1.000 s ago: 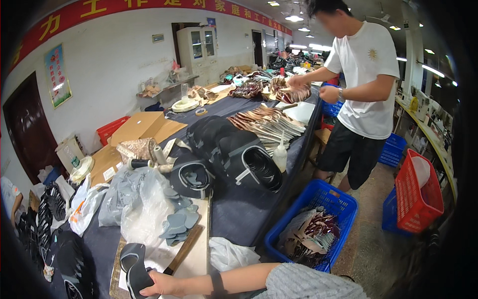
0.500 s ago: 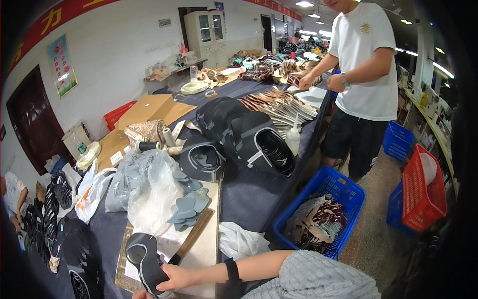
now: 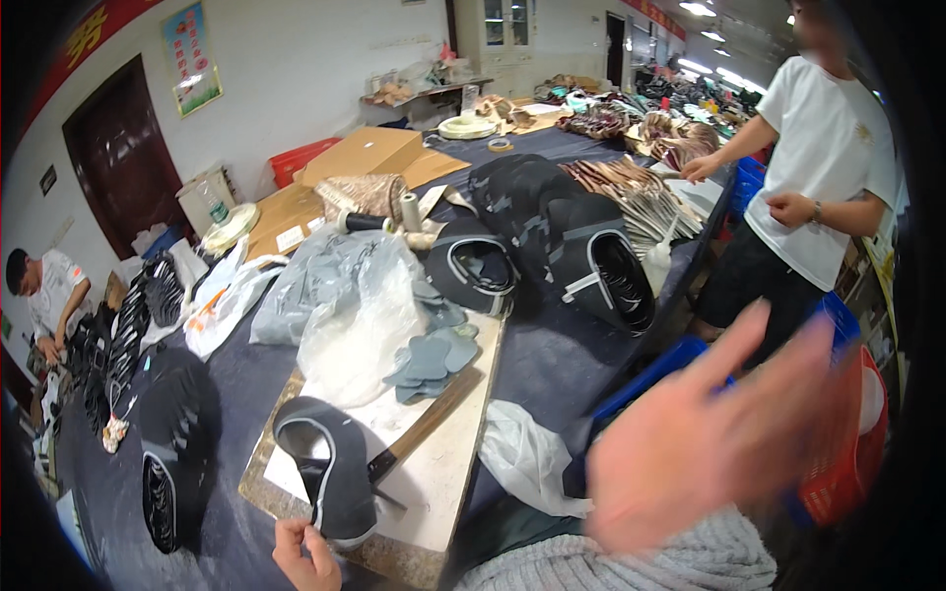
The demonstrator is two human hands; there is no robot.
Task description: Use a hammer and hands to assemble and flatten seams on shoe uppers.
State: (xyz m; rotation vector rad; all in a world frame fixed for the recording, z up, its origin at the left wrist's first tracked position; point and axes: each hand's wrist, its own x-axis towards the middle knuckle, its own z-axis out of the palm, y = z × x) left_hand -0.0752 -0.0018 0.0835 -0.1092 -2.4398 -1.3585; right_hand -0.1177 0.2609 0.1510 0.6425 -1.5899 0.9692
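My left hand (image 3: 307, 558), low in the view, pinches the lower edge of a black shoe upper (image 3: 347, 468) with light grey edging. The upper curves open over a pale board (image 3: 455, 473) with worn edges. My right hand (image 3: 680, 443) is raised at the right, fingers spread and blurred by motion, with nothing in it. Beside the upper lies a wooden-handled tool (image 3: 429, 424) with a dark blade, partly hidden by the upper. Flat grey pieces (image 3: 434, 362) are piled at the board's far end, next to a clear plastic bag (image 3: 357, 345).
Stacked black uppers stand at left (image 3: 182, 414) and farther right (image 3: 567, 231). A white bag (image 3: 527, 458) lies by the board. My right hand partly covers a blue basket (image 3: 645, 379) and a red crate (image 3: 838, 483). One person (image 3: 828, 167) stands at right; another (image 3: 64, 295) works far left.
My right hand has let go of the upper and swung up to the right, opening. My left hand still holds the upper, now more in view. The whole view has turned left.
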